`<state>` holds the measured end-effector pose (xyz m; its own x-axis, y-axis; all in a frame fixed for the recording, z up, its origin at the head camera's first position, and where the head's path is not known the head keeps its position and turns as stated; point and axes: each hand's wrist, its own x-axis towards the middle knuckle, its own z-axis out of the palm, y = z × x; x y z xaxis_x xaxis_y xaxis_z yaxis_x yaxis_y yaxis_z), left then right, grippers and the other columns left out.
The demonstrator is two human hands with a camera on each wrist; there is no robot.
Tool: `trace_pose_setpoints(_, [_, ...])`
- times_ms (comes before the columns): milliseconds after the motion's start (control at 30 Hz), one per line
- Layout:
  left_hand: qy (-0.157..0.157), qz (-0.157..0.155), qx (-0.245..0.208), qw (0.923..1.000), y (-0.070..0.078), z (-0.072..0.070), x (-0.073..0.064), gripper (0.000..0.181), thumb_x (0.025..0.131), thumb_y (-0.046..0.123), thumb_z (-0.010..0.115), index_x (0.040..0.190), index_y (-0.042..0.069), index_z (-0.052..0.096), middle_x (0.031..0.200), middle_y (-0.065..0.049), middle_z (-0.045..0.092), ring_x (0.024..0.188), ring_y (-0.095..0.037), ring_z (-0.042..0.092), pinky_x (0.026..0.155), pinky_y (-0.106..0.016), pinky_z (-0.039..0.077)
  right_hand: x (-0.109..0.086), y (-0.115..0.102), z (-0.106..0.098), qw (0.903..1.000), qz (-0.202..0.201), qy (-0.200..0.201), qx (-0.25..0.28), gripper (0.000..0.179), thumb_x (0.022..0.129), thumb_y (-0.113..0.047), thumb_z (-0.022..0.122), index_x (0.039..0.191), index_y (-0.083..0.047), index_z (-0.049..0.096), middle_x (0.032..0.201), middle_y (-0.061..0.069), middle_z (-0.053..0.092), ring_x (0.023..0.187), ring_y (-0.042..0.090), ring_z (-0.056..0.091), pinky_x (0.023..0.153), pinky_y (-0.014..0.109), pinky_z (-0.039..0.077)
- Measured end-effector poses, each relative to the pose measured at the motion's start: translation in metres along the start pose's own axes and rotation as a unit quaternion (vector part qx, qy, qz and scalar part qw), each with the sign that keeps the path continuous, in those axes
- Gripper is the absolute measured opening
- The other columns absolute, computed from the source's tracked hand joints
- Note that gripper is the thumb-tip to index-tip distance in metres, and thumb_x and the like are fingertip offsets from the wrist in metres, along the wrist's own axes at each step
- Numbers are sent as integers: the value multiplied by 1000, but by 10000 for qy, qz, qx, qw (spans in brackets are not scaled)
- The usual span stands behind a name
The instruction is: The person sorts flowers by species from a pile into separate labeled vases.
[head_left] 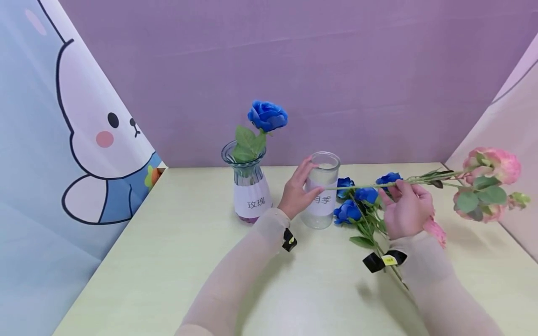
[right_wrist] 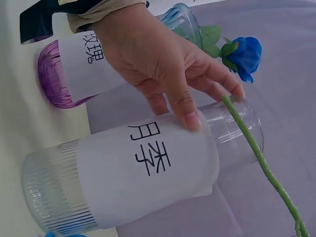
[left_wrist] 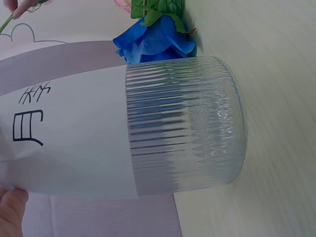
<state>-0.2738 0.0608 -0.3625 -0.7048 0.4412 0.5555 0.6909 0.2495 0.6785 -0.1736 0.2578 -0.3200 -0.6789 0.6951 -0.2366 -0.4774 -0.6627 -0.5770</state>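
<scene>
My left hand (head_left: 297, 191) holds a clear glass vase (head_left: 318, 221) near its top, thumb on the front of its white paper label (right_wrist: 148, 168) and fingers by the rim. The vase stands upright and has ribbed glass near its base. To the right, my right hand (head_left: 407, 210) pinches the long green stem of a pink artificial flower (head_left: 500, 165). Its blooms and leaves stick out to the right. The bare end of the stem (right_wrist: 266, 170) points left and crosses in front of the vase near the rim in the right wrist view.
Left of the clear vase stands a flared glass vase (head_left: 252, 198) with a purple base and a label, holding one blue rose (head_left: 267, 115). Several blue roses (head_left: 348, 212) and a pink flower (head_left: 435, 232) lie on the pale table (head_left: 180, 247). Curtains rise behind and at both sides.
</scene>
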Motion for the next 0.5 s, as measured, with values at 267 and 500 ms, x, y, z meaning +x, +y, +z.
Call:
trace_pose_setpoints(267, [-21,32,-14,10000,2,-1,1,50,86,7,71,131,4,49,154,-9,29,140,-23,31,101,-28,45,0,-4,14,9995,-168,-87,266,28,87,8,62,98,-4,40,89,12,51,66,24,55,60,40,60])
trace_pose_setpoints(500, [-38,13,42,10000,3,-2,1,51,85,7,72,131,4,49,154,-10,29,140,-24,30,101,-28,45,3,-9,28,9987,-344,-83,378,29,87,8,62,98,-6,38,94,10,52,65,23,53,62,41,60])
